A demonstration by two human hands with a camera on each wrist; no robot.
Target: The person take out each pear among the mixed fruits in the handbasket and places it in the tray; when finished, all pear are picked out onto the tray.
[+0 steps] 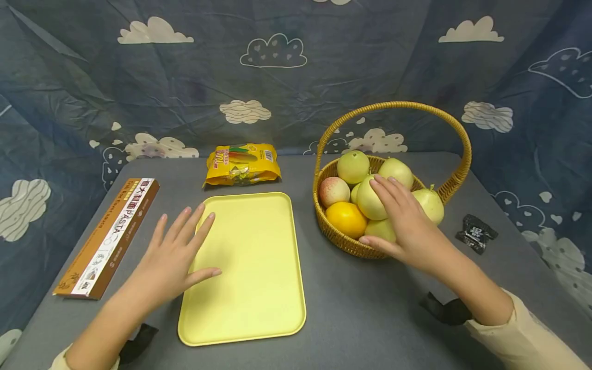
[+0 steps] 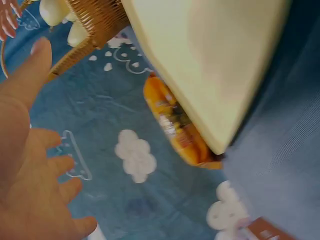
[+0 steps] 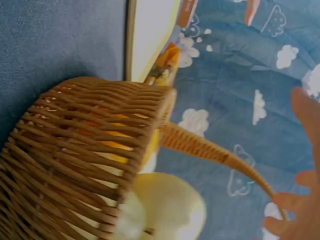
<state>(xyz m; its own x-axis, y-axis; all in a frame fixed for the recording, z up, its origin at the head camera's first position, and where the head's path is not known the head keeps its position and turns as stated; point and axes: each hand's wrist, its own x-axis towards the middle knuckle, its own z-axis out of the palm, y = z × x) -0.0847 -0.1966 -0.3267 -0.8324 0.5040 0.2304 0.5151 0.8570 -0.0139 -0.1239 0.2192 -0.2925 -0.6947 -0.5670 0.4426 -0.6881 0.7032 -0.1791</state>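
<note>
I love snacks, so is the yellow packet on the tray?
No, the yellow packet lies on the table, just beyond the tray.

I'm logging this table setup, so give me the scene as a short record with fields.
Left hand: fingers spread, above the left edge of the yellow tray, holding nothing
Right hand: fingers extended, over the fruit in the wicker basket, holding nothing
Basket contents: pale green fruit, a peach, an orange-yellow fruit
Left of tray: pasta box
Behind tray: yellow mango-print bag
Right of basket: small black packet
</note>
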